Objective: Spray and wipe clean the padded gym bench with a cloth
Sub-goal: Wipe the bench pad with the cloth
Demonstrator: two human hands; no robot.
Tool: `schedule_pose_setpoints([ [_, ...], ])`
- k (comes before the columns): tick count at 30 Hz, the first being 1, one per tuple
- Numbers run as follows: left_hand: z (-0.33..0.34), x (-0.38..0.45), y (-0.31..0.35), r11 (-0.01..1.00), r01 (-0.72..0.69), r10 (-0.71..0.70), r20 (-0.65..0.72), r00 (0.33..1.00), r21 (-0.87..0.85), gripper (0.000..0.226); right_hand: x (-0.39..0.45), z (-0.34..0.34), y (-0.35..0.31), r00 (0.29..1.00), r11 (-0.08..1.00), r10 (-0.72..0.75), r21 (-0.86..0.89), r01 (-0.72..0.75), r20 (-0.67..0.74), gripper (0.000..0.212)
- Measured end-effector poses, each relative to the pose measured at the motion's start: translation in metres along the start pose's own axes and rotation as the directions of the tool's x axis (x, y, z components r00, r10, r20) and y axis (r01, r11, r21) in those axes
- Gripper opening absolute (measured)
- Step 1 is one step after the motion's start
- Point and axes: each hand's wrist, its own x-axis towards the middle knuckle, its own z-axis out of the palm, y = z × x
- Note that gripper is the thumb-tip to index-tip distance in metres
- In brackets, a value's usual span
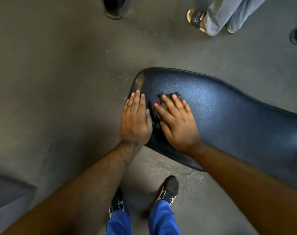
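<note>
The padded gym bench [220, 112] is dark blue and shiny, and runs from the centre to the right edge. Its surface looks wet near the rounded left end. A dark folded cloth [154, 107] lies on that end. My right hand [177, 121] presses flat on the cloth with its fingers spread. My left hand [136, 119] lies flat on the bench's left end, beside the cloth, fingers together and holding nothing. No spray bottle is in view.
The grey floor [59, 82] surrounds the bench. My own feet [168, 189] in black shoes stand just below it. Another person's legs in jeans and sandals [197, 19] stand at the top right. A dark shoe [113, 9] is at top centre. A grey pad corner [9, 197] sits lower left.
</note>
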Motion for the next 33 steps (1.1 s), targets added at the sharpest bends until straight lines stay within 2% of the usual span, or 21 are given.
schedule_pose_setpoints([
  [2,-0.002,0.000,0.001,1.000,0.006,-0.005,0.015,1.000,-0.016,0.053,-0.008,-0.008,0.032,0.995,0.994,-0.101,-0.047,0.102,0.025,0.059],
  [4,-0.003,0.001,0.002,1.000,0.014,-0.013,0.040,0.999,-0.022,0.054,-0.006,-0.009,0.040,0.961,0.963,0.267,-0.017,-0.269,-0.076,0.061],
  [5,-0.004,0.002,0.002,1.000,0.012,-0.011,0.049,0.999,-0.021,0.055,-0.007,-0.003,0.025,0.875,0.885,0.465,0.033,-0.465,-0.138,0.062],
  [6,-0.005,0.002,0.002,1.000,0.009,-0.008,0.054,0.999,-0.023,0.055,-0.010,0.004,0.001,0.832,0.844,0.535,0.052,-0.534,-0.147,0.063],
  [7,-0.006,0.002,0.001,1.000,0.007,-0.006,0.056,0.998,-0.029,0.055,-0.018,0.009,-0.024,0.868,0.878,0.478,0.034,-0.478,-0.131,0.063],
  [9,-0.007,0.003,-0.001,0.999,-0.004,0.007,0.060,0.998,-0.050,0.055,-0.044,0.015,-0.040,0.986,0.987,0.160,-0.017,-0.161,-0.048,0.060],
  [11,-0.008,0.001,-0.004,0.998,-0.028,0.031,0.061,0.998,-0.056,0.054,-0.052,0.006,-0.010,0.999,0.996,-0.050,-0.076,0.049,-0.006,0.057],
  [12,-0.007,0.000,-0.005,0.998,-0.042,0.045,0.055,0.997,-0.047,0.053,-0.047,0.005,0.002,0.999,0.996,0.013,-0.092,-0.016,-0.040,0.057],
  [13,-0.005,0.000,-0.005,0.998,-0.048,0.050,0.049,0.998,-0.036,0.053,-0.041,0.005,0.005,0.975,0.977,0.197,-0.060,-0.204,-0.101,0.058],
  [15,-0.004,0.000,-0.007,0.998,-0.050,0.051,0.053,0.997,-0.035,0.054,-0.028,0.015,-0.022,0.833,0.852,0.521,0.050,-0.522,-0.188,0.061],
  [16,-0.004,0.001,-0.007,0.998,-0.052,0.054,0.058,0.997,-0.047,0.055,-0.025,0.020,-0.043,0.848,0.867,0.494,0.040,-0.497,-0.193,0.062],
  [18,-0.008,0.003,-0.011,0.993,-0.059,0.067,0.075,0.995,-0.105,0.057,-0.036,0.026,-0.055,0.971,0.976,0.212,-0.022,-0.215,-0.107,0.060],
  [20,-0.017,0.002,-0.018,0.983,-0.069,0.087,0.101,0.991,-0.168,0.057,-0.035,0.013,-0.028,0.997,0.995,0.064,-0.068,-0.067,-0.047,0.060],
  [21,-0.024,0.000,-0.022,0.981,-0.064,0.086,0.114,0.990,-0.185,0.056,-0.025,0.008,-0.019,0.983,0.983,0.169,-0.060,-0.173,-0.076,0.061],
  [23,-0.037,-0.003,-0.034,0.983,-0.047,0.067,0.106,0.992,-0.177,0.052,-0.001,0.007,-0.032,0.841,0.850,0.526,0.054,-0.524,-0.125,0.064],
  [24,-0.043,-0.005,-0.040,0.987,-0.044,0.059,0.091,0.994,-0.153,0.052,0.008,0.012,-0.053,0.816,0.826,0.563,0.062,-0.560,-0.128,0.064],
  [26,-0.054,-0.005,-0.051,0.994,-0.053,0.060,0.077,0.995,-0.095,0.052,0.012,0.021,-0.077,0.951,0.955,0.295,-0.002,-0.296,-0.092,0.062],
  [28,-0.062,-0.004,-0.062,0.997,-0.055,0.060,0.094,0.994,-0.058,0.053,0.019,0.013,-0.058,0.999,0.997,0.033,-0.066,-0.035,-0.028,0.060],
  [29,-0.065,-0.003,-0.065,0.998,-0.045,0.051,0.115,0.992,-0.054,0.053,0.029,0.007,-0.047,0.996,0.994,0.075,-0.072,-0.079,-0.049,0.060],
  [32,-0.070,-0.001,-0.072,0.998,-0.045,0.049,0.132,0.990,-0.035,0.053,0.059,0.005,-0.061,0.892,0.895,0.446,0.024,-0.446,-0.068,0.061],
  [33,-0.071,-0.001,-0.072,0.998,-0.052,0.054,0.127,0.990,-0.024,0.053,0.062,0.007,-0.075,0.922,0.924,0.381,0.005,-0.382,-0.074,0.061],
])
